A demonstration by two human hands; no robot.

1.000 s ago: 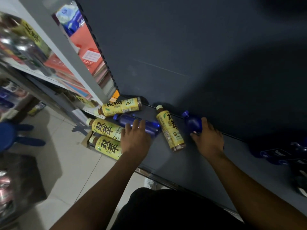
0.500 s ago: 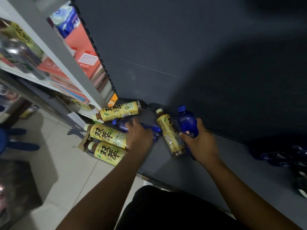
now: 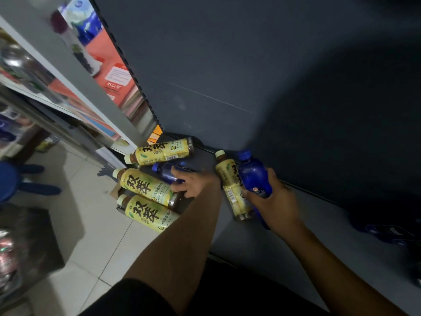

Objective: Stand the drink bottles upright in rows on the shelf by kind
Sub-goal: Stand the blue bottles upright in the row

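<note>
Four tea bottles (image 3: 159, 152) (image 3: 145, 187) (image 3: 148, 212) (image 3: 232, 188), spread from six to eight o'clock, are wrapped in yellow labels printed with bold black characters, with white caps and brown contents. A first blue bottle (image 3: 165, 173) at eight o'clock and a second blue bottle (image 3: 252, 176) at five o'clock are coloured deep blue, caps included. The shelf (image 3: 284, 236) is finished in dark grey.
</note>
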